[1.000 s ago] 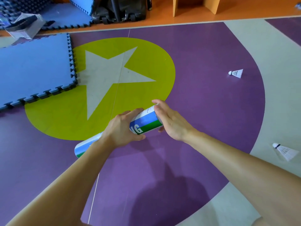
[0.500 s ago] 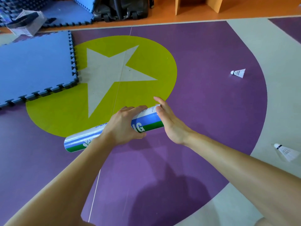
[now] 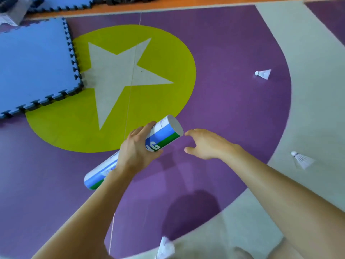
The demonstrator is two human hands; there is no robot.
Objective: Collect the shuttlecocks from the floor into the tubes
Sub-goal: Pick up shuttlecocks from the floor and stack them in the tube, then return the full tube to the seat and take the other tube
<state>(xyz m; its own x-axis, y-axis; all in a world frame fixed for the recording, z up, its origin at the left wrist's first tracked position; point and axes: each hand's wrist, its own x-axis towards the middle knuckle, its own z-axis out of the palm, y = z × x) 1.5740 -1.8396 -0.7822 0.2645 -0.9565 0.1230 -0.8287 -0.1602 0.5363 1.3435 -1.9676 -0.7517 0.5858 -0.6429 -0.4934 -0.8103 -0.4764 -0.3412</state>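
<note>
Tube (image 3: 164, 135), just one, gripped round its middle by my left hand (image 3: 136, 150), long axis pointing up-right, end just beside my right hand (image 3: 205, 144), which is half open and empty. Three on the floor (image 3: 233, 109): far shuttlecock (image 3: 263, 73) and near shuttlecock (image 3: 302, 159) both lie rightward, so the right hand's closer. Blurry third shuttlecock (image 3: 165, 248) at the bottom edge.

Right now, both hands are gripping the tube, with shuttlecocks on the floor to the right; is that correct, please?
The head view shows only the left hand gripping the tube; the right hand is open beside its end, with shuttlecocks on the floor to the right.
</note>
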